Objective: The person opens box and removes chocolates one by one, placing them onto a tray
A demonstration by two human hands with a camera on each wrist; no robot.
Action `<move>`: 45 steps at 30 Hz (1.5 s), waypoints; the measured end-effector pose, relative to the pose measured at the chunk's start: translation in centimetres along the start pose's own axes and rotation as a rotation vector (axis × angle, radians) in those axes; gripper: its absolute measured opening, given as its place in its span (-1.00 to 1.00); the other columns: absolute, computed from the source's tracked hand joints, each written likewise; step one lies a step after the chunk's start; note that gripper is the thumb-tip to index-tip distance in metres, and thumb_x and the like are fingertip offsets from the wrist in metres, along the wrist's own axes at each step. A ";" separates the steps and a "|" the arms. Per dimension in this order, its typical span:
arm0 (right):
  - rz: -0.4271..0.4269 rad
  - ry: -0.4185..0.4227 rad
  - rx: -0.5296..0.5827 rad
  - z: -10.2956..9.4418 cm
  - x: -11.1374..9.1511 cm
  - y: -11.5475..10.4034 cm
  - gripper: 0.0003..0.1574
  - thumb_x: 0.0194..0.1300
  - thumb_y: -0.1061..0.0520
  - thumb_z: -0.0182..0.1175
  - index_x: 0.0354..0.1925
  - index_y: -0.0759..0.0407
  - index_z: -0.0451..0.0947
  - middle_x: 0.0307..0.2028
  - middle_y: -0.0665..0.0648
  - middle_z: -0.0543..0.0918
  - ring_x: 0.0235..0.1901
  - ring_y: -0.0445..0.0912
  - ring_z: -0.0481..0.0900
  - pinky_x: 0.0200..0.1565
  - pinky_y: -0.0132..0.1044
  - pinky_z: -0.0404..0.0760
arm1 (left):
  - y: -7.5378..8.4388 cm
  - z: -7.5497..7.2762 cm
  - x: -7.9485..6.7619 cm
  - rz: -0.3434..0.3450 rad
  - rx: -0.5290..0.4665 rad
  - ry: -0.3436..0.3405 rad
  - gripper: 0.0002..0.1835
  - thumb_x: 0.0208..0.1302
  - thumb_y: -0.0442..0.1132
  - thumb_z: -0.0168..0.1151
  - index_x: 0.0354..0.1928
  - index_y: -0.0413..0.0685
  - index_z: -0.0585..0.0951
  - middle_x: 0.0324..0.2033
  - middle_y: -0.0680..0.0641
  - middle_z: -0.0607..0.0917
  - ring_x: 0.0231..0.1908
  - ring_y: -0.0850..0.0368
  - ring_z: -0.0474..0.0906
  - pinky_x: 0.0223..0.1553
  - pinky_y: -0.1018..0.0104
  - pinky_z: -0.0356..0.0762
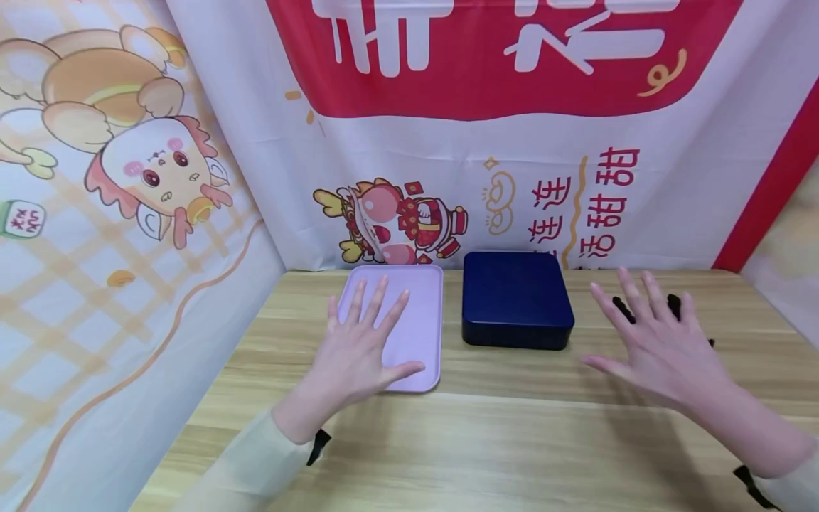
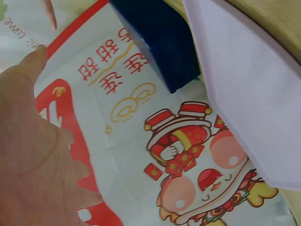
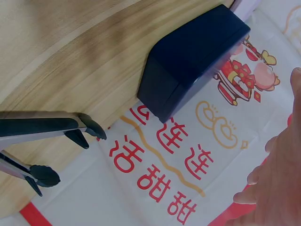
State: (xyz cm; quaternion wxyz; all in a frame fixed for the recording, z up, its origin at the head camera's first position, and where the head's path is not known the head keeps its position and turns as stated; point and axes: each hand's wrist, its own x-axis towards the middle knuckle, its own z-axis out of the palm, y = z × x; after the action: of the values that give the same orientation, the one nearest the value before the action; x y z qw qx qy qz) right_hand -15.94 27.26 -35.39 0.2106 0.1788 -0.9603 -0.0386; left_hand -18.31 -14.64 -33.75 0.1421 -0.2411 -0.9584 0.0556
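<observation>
My left hand (image 1: 358,352), fingers spread wide, hovers over a pale lilac rectangular tray (image 1: 419,320). In the left wrist view, that hand (image 2: 37,155) shows its palm side and holds nothing. A dark navy square box (image 1: 517,295) stands just right of the tray. On the right, my right hand (image 1: 665,355) is also spread, above a pair of tongs whose dark tips (image 1: 622,310) peek out past its fingers. The right wrist view shows the tongs (image 3: 42,126) lying with their arms apart, left of the box (image 3: 193,61); the hand (image 3: 277,174) is apart from them.
Tray, box and tongs rest on a wood-grain table (image 1: 448,448). A printed white and red cloth (image 1: 397,142) hangs along its back edge. Another cloth with a cartoon figure (image 1: 160,171) hangs along the left side.
</observation>
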 end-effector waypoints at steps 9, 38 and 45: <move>-0.023 -0.006 0.000 1.3 1.7 0.7 0.35 0.07 -0.58 0.11 0.56 -0.08 -0.25 0.51 0.32 -0.19 0.42 0.35 -0.13 0.15 0.58 -0.08 | 0.6 1.4 2.1 -0.005 -0.042 -0.033 0.12 0.04 0.66 -0.19 0.55 0.29 -0.15 0.53 -0.12 -0.21 0.46 -0.26 -0.35 0.26 -0.50 -0.33; 0.077 -0.229 0.306 5.1 4.7 2.5 0.25 0.34 -0.44 -0.03 0.51 0.06 -0.56 0.50 0.28 -0.42 0.43 0.35 -0.26 0.27 0.43 -0.06 | 3.5 7.2 9.7 -0.060 -0.488 -0.174 0.11 0.16 0.51 -0.01 0.47 0.43 -0.48 0.51 0.03 -0.38 0.47 -0.12 -0.41 0.31 -0.40 -0.33; 0.125 -0.299 0.530 6.3 4.5 2.8 0.32 0.34 -0.35 0.08 0.47 0.05 -0.66 0.48 0.20 -0.53 0.40 0.41 -0.25 0.29 0.38 -0.06 | 3.9 8.0 10.3 -0.018 -0.782 -0.251 0.18 0.15 0.39 0.19 0.50 0.32 -0.43 0.51 -0.01 -0.38 0.47 -0.04 -0.41 0.38 -0.23 -0.22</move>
State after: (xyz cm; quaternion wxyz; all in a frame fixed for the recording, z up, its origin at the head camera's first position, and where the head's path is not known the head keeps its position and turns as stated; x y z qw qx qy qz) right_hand -23.32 28.23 -38.93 0.0152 0.1606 -0.9664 0.2000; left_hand -27.68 -6.62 -39.53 -0.0778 -0.2601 -0.9192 -0.2853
